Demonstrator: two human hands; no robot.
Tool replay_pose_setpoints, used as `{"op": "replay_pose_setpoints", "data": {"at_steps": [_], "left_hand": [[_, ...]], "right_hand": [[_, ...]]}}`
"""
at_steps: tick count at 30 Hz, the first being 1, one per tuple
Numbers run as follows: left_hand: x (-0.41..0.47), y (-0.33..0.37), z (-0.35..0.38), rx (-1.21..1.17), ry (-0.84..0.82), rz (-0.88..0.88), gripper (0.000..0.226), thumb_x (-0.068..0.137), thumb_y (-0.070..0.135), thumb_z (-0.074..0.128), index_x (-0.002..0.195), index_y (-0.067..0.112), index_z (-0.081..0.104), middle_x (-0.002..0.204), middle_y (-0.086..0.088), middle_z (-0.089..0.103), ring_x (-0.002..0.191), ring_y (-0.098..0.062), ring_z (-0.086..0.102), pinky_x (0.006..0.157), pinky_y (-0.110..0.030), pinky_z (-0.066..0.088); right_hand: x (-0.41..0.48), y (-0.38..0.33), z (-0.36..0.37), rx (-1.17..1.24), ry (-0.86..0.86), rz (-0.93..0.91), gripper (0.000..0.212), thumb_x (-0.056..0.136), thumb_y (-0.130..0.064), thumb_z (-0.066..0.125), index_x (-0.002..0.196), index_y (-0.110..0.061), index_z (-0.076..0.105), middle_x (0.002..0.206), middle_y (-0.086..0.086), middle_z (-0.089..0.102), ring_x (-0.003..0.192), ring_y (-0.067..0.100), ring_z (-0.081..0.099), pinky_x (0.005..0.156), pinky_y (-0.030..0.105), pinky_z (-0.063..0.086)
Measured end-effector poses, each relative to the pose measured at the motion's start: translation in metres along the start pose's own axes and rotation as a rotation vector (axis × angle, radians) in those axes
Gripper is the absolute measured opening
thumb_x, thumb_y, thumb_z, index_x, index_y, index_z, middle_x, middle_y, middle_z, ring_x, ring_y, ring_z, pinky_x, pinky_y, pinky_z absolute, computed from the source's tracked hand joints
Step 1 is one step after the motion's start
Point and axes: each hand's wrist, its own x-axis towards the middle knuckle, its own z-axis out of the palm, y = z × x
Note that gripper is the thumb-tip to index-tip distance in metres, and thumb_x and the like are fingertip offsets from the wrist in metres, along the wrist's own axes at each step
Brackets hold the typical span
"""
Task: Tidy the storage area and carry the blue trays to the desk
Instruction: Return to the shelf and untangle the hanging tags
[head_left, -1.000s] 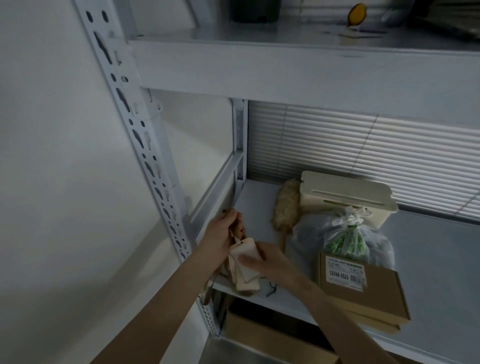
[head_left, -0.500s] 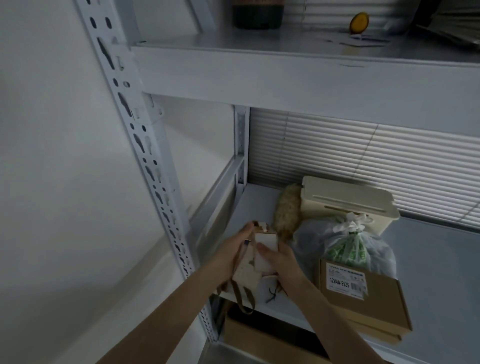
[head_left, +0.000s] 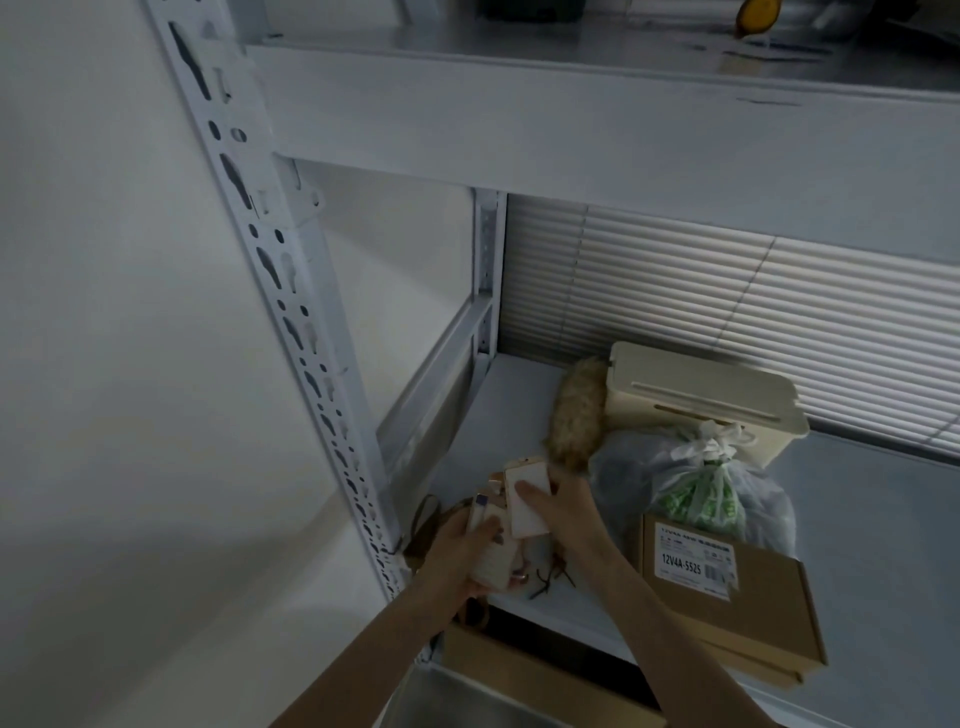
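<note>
No blue trays show anywhere; the tidying is at the white metal shelf (head_left: 498, 415). Of the two hands, the left hand (head_left: 457, 551) grips a bundle of pale tags with brown cords (head_left: 491, 558) at the shelf's front-left corner. The right hand (head_left: 566, 514) pinches a white rectangular card (head_left: 527, 499) against it, probably to gather loose pieces into one stack. A brown cardboard box (head_left: 727, 603) lies just right.

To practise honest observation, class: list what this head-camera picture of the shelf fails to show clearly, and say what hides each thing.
All in the head view:
- The dark container, cut off by the top edge.
- The plastic bag: contents veiled by cloudy film.
- The cardboard box: the label's fine print is too small.
- The cream tags, partly covered by the left hand and right hand; count unclear.
</note>
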Motion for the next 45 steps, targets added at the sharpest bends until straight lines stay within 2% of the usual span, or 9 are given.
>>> {"op": "replay_pose_setpoints", "data": {"at_steps": [7, 12, 16, 25, 28, 32, 35, 40, 45], "left_hand": [[0.002, 0.006, -0.012, 0.105, 0.154, 0.099, 0.008, 0.1, 0.018, 0.055, 0.106, 0.013, 0.058, 0.08, -0.01, 0.073, 0.066, -0.027, 0.07, 0.058, -0.04, 0.06], [0.012, 0.007, -0.007, -0.038, 0.124, 0.069, 0.025, 0.097, 0.016, 0.061, 0.12, 0.008, 0.054, 0.116, -0.026, 0.064, 0.098, -0.043, 0.069, 0.071, -0.056, 0.058], [0.016, 0.003, 0.0, -0.075, 0.131, 0.09, 0.023, 0.103, 0.02, 0.05, 0.119, 0.004, 0.055, 0.111, -0.026, 0.067, 0.082, -0.037, 0.073, 0.067, -0.052, 0.059], [0.007, 0.009, -0.009, 0.09, 0.016, 0.099, 0.034, 0.099, 0.021, 0.056, 0.122, -0.004, 0.052, 0.085, -0.024, 0.067, 0.056, -0.033, 0.066, 0.045, -0.034, 0.054], [-0.011, 0.031, -0.015, 0.23, -0.108, 0.088, 0.029, 0.098, 0.014, 0.055, 0.123, 0.0, 0.052, 0.093, -0.032, 0.064, 0.061, -0.035, 0.067, 0.048, -0.036, 0.057], [-0.033, 0.078, -0.006, 0.261, -0.225, 0.115, 0.033, 0.088, 0.013, 0.059, 0.12, 0.006, 0.057, 0.09, -0.028, 0.068, 0.059, -0.034, 0.068, 0.046, -0.035, 0.056], [-0.046, 0.109, 0.002, 0.13, -0.252, 0.149, 0.032, 0.082, 0.004, 0.057, 0.113, 0.007, 0.063, 0.089, -0.025, 0.07, 0.06, -0.031, 0.068, 0.046, -0.033, 0.055], [-0.058, 0.124, -0.003, 0.053, -0.27, 0.192, 0.033, 0.075, 0.009, 0.058, 0.108, 0.008, 0.066, 0.099, -0.03, 0.067, 0.067, -0.033, 0.065, 0.049, -0.033, 0.054], [-0.064, 0.131, -0.008, -0.093, -0.282, 0.216, 0.032, 0.083, 0.008, 0.05, 0.099, 0.011, 0.077, 0.099, -0.027, 0.069, 0.062, -0.028, 0.064, 0.05, -0.029, 0.049]], "right_hand": [[0.013, -0.021, -0.026, -0.093, 0.081, 0.01, 0.005, 0.091, -0.008, 0.064, 0.091, -0.011, 0.067, 0.085, 0.005, 0.069, 0.08, 0.019, 0.066, 0.073, 0.032, 0.053], [-0.009, -0.024, 0.007, -0.339, 0.01, -0.117, 0.005, 0.089, -0.02, 0.06, 0.092, -0.022, 0.064, 0.078, -0.008, 0.065, 0.07, 0.012, 0.063, 0.062, 0.028, 0.051], [-0.022, -0.016, 0.031, -0.387, -0.083, -0.181, 0.012, 0.09, -0.036, 0.06, 0.096, -0.03, 0.068, 0.081, -0.014, 0.067, 0.075, 0.008, 0.067, 0.06, 0.024, 0.052], [-0.022, -0.011, 0.011, -0.063, -0.141, -0.105, 0.05, 0.09, 0.009, 0.046, 0.084, -0.034, 0.07, 0.084, -0.011, 0.066, 0.074, 0.005, 0.066, 0.071, 0.025, 0.057], [-0.006, -0.005, -0.002, -0.23, -0.018, -0.265, 0.043, 0.089, -0.004, 0.06, 0.125, -0.028, 0.062, 0.118, -0.016, 0.055, 0.11, 0.002, 0.055, 0.09, 0.017, 0.047], [0.02, -0.021, -0.014, -0.092, -0.377, -0.306, 0.071, 0.076, 0.005, 0.078, 0.136, -0.022, 0.051, 0.122, -0.02, 0.058, 0.111, -0.012, 0.056, 0.092, 0.011, 0.046], [0.032, -0.047, -0.022, 0.032, -0.523, -0.256, 0.032, 0.079, 0.004, 0.077, 0.1, -0.019, 0.069, 0.09, -0.01, 0.077, 0.09, 0.002, 0.071, 0.078, 0.019, 0.053], [0.067, -0.084, -0.04, -0.036, -0.011, -0.369, 0.039, 0.084, 0.009, 0.065, 0.09, -0.029, 0.068, 0.088, -0.005, 0.07, 0.081, 0.011, 0.069, 0.072, 0.024, 0.057], [0.087, -0.094, -0.065, -0.596, -0.102, -0.494, 0.022, 0.082, -0.028, 0.067, 0.103, -0.021, 0.07, 0.089, -0.008, 0.065, 0.082, 0.007, 0.062, 0.078, 0.03, 0.05]]}}
